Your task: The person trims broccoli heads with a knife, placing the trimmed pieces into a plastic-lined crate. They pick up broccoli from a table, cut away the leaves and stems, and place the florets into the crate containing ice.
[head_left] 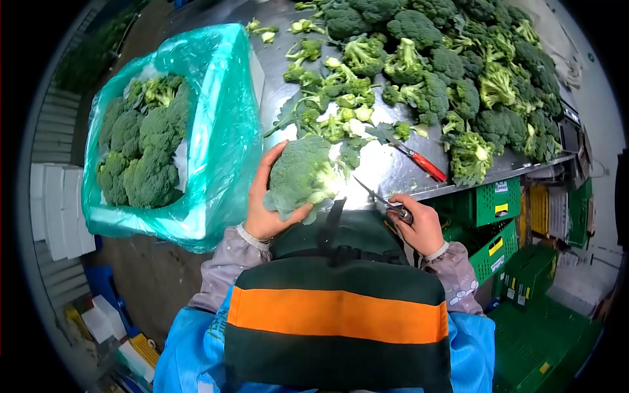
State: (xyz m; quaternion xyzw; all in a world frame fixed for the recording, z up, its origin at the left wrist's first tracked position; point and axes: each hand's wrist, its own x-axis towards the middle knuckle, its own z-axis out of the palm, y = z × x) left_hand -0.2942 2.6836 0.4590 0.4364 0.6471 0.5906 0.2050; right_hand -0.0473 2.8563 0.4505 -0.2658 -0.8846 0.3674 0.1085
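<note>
The left hand (pixel 261 219) cups a broccoli head (pixel 296 169) at the tabletop (pixel 393 173) edge; the right grips a small knife (pixel 392 205). Trimming seems underway; next calls for blade meeting stem.

Place: produce-packing workroom | metal worktable (pixel 398 171) | heaped broccoli (pixel 465 98) | green plastic crates (pixel 486 203) | bag-lined box (pixel 226 98)

Before me, a dark green apron (pixel 337 361) is crossed by one broad orange band (pixel 337 316). A black strap (pixel 332 226) with a dark buckle (pixel 345 254) lies beyond the band. Bright blue fabric (pixel 473 350) shows at either side of the apron. Greyish-mauve sleeves (pixel 225 267), the right one bearing a white print (pixel 462 292), end in pale, narrow cuffs (pixel 253 238). The hands (pixel 420 229) are bare.
</note>
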